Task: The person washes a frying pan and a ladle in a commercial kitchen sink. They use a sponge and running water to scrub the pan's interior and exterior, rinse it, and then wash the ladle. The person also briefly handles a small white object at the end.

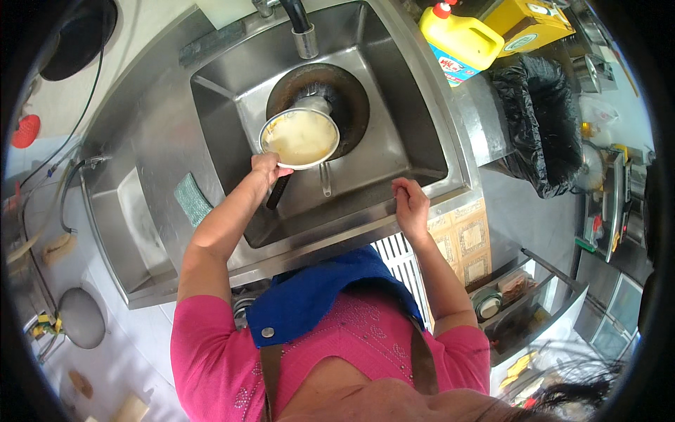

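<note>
My left hand [270, 168] grips the rim of a white bowl [300, 138] that holds pale yellow, cloudy liquid. The bowl is over a dark wok [350, 113] in the steel sink [393, 142], under the faucet [306, 42]. A whitish patch, perhaps water, shows just behind the bowl. Out from beneath the bowl come a black handle [278, 192], close to my left hand, and a metal utensil handle [325, 182]. My right hand [411, 205] is above the sink's front right edge, its fingers curled in, with nothing visible in it.
A green scouring pad [193, 199] lies on the steel counter left of the sink. At the right stand a yellow detergent jug [461, 39], a yellow carton [530, 26] and a bin lined with a black bag [543, 121]. An opened drawer [553, 327] holds containers at lower right.
</note>
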Tool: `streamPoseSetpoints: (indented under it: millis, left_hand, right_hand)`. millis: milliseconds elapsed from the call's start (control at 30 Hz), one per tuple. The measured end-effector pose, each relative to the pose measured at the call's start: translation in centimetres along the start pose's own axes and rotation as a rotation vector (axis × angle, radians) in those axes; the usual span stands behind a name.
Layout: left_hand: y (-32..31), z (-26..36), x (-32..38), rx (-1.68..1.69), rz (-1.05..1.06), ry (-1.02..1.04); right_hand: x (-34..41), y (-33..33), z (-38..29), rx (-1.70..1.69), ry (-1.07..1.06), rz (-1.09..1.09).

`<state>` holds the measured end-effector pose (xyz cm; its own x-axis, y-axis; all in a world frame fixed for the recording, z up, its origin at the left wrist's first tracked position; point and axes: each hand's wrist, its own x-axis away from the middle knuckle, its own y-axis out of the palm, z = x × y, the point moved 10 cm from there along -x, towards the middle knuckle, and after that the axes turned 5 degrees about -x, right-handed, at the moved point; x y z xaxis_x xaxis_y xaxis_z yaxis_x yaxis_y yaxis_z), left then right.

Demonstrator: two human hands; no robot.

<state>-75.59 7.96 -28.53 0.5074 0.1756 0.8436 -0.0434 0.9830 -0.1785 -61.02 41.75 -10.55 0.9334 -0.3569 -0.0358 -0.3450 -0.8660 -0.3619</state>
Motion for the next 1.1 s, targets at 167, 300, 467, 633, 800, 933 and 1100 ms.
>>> streamPoseSetpoints:
  millis: [167, 300, 467, 633, 800, 933, 1100]
  left_hand:
    - [-1.5, 3.3, 0.3, -0.166, 0.033, 0.051]
    - [-2.7, 7.4, 1.2, -0.401, 0.181, 0.169]
    - [-2.2, 12.9, 3.4, -0.783, 0.349, 0.348]
    - [-0.7, 17.8, 5.4, -1.204, 0.56, 0.865]
    - [-2.4, 20.5, 10.7, -1.289, 0.694, 1.243]
    - [-12.2, 22.1, 15.7, -0.88, 0.81, 1.121]
    - [-30.7, 17.0, 19.1, -0.033, 0.643, 0.908]
  right_hand:
    - [-0.5, 0.6, 0.9, 0.045, -0.051, 0.022]
    - [-0.8, 0.9, -0.2, 0.114, -0.101, 0.012]
    - [-0.8, 0.9, 0.1, 0.139, -0.111, 0.029]
    - [-1.0, 1.1, 0.1, 0.163, -0.114, 0.019]
    - [-1.0, 1.3, -0.1, 0.177, -0.121, 0.016]
    - [-0.7, 1.3, 1.1, 0.161, -0.109, 0.025]
    - [-0.5, 1.6, 1.0, 0.189, -0.077, 0.035]
